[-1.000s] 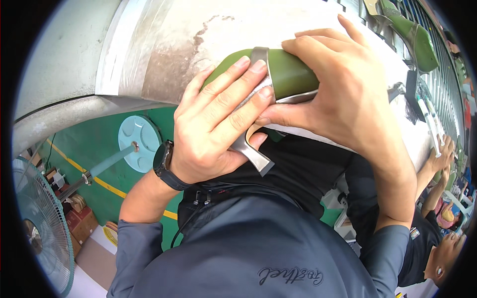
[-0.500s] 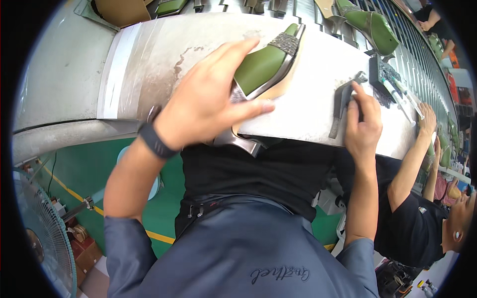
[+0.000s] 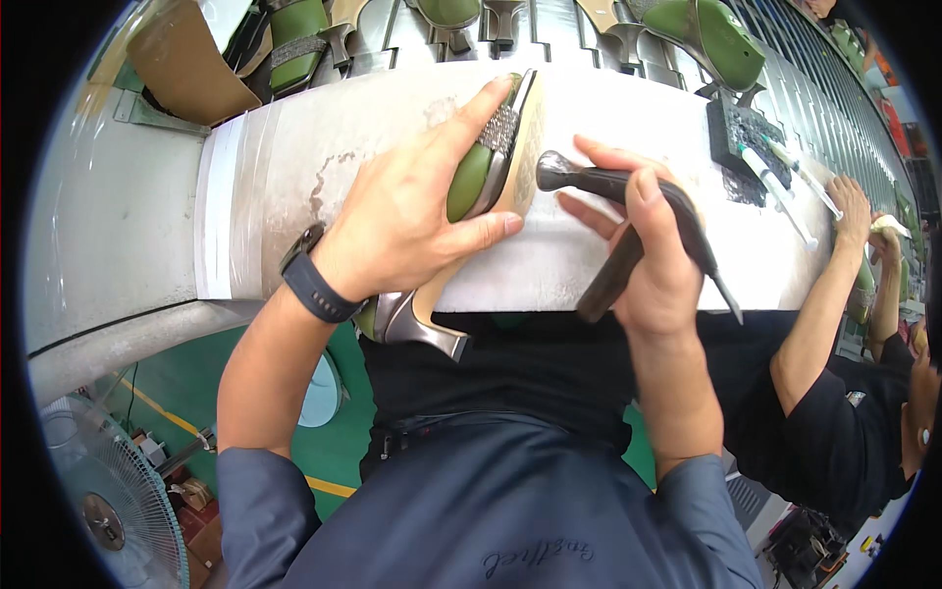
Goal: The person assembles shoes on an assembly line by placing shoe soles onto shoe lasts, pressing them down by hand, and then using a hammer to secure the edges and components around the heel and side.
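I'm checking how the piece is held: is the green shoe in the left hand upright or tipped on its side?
Tipped on its side: the green shoe has its tan sole facing right, toward the hammer.

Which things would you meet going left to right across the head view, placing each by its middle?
Fan → wristwatch → green shoe → hammer → black block → co-worker's nearer hand.

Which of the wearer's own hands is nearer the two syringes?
Right. The right hand, gripping a hammer, is left of the syringes; the left hand, on a green shoe, is farther left.
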Tool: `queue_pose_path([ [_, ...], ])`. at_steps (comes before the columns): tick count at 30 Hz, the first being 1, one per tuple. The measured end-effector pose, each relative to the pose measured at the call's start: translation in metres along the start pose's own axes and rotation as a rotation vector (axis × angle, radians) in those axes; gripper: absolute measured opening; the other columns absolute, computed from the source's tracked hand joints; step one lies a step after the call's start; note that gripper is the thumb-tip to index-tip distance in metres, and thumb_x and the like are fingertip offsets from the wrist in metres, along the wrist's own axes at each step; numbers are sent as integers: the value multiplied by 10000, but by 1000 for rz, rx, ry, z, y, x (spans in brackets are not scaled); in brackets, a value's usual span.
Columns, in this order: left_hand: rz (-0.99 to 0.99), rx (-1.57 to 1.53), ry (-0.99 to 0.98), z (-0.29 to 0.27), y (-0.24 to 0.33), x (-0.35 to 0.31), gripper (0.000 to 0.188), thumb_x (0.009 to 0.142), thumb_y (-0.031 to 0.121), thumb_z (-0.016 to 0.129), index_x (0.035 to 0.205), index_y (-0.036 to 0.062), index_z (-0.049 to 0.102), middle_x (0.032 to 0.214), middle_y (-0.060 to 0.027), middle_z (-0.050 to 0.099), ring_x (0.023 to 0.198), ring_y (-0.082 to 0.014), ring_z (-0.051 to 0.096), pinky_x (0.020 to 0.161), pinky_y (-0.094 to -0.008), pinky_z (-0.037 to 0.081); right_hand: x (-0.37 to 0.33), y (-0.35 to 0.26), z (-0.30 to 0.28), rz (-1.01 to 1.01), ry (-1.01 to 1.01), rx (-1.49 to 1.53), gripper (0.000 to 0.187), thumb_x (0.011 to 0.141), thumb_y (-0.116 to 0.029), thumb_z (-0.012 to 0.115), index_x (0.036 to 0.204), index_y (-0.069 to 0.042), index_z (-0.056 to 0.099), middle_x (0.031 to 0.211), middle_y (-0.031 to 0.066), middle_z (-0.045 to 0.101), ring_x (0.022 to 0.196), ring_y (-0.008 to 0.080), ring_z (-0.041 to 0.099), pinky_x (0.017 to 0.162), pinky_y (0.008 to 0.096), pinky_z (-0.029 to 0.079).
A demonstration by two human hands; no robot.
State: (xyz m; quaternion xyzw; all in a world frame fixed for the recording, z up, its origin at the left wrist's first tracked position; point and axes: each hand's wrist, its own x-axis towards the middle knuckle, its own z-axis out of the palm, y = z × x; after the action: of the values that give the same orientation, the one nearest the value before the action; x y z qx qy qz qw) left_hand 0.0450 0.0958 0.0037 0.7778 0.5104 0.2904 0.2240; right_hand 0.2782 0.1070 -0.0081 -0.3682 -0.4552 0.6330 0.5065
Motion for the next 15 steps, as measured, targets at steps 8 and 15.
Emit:
queue_pose_path([
  [8,-129,22,-83,-5,7,6,999,780,135,823,1637,65,315,1418,-282,592,1241,-461,623,1037,-436,517,5,22,5,-13,-31,-46,311,1031,-177,593,1203,71,670,1279,207,708,1132,259,694,1040,389,526],
  [15,-218,9,-158,-4,9,13,1044,738,102,841,1640,79,316,1268,-233,654,1058,-431,681,897,-439,566,58,-27,-6,-262,-467,-418,321,896,-18,735,1207,38,681,1156,187,762,1113,213,727,968,330,555],
])
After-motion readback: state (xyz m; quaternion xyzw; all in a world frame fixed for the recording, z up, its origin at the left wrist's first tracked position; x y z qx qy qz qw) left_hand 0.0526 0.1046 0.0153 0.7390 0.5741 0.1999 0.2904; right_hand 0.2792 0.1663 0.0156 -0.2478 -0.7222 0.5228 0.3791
